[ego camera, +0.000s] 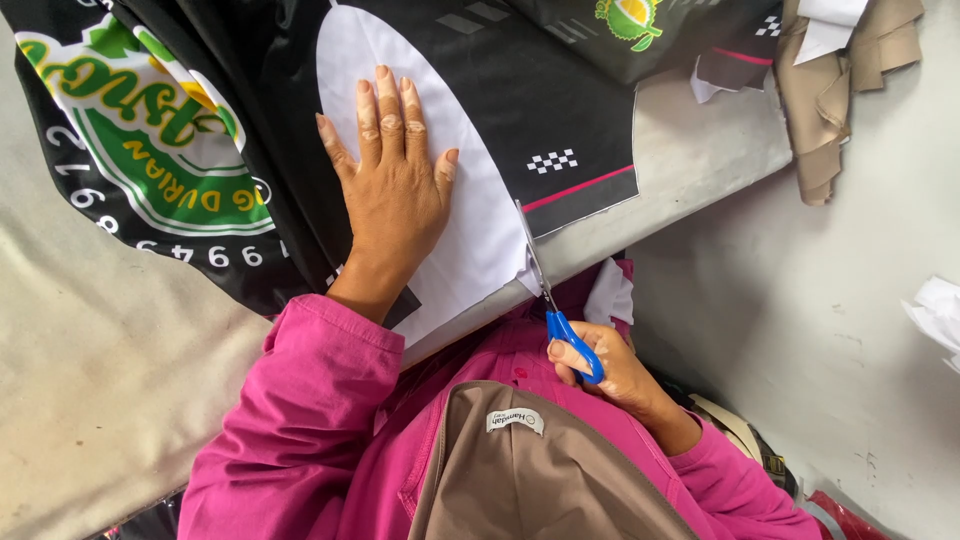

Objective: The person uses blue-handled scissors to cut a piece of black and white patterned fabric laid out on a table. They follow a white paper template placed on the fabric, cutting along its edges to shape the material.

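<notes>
My left hand (395, 175) lies flat, fingers spread, on a white oval panel of a printed black fabric sheet (560, 100) spread over the table. My right hand (610, 365) grips blue-handled scissors (545, 290) at the table's near edge. The blades point away from me and sit in the fabric, right where the white panel meets the black part with a pink stripe and checker mark. Both arms wear pink sleeves.
The grey table (700, 150) runs across the view with its edge close to my body. A round green and yellow emblem (150, 130) is printed on the fabric at left. Beige cloth (840, 90) hangs at top right. White paper scraps (935, 310) lie on the floor at right.
</notes>
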